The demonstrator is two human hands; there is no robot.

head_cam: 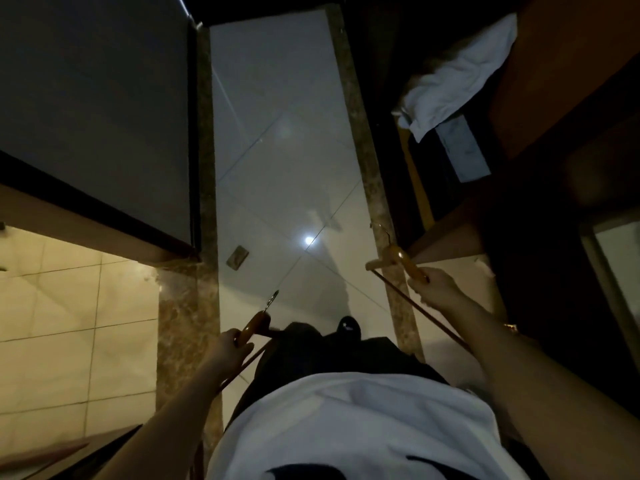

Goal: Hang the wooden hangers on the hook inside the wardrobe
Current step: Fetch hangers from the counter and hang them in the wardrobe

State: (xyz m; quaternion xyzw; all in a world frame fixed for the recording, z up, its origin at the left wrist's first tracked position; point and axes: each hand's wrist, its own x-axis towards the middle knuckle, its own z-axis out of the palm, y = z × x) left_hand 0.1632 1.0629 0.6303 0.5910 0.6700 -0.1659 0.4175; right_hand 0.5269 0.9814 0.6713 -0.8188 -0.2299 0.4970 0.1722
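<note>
My left hand (230,348) grips one wooden hanger (255,324), my right hand (435,286) a second hanger (398,256) — hooks pointing forward, bars slanting back toward me.

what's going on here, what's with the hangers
A person stands on a dim tiled floor, looking down. The left hand grips the left hanger and the right hand grips the right hanger, both wooden. Neither is hung yet. The wardrobe is on the right, with a white cloth inside; no hook is in view.
</note>
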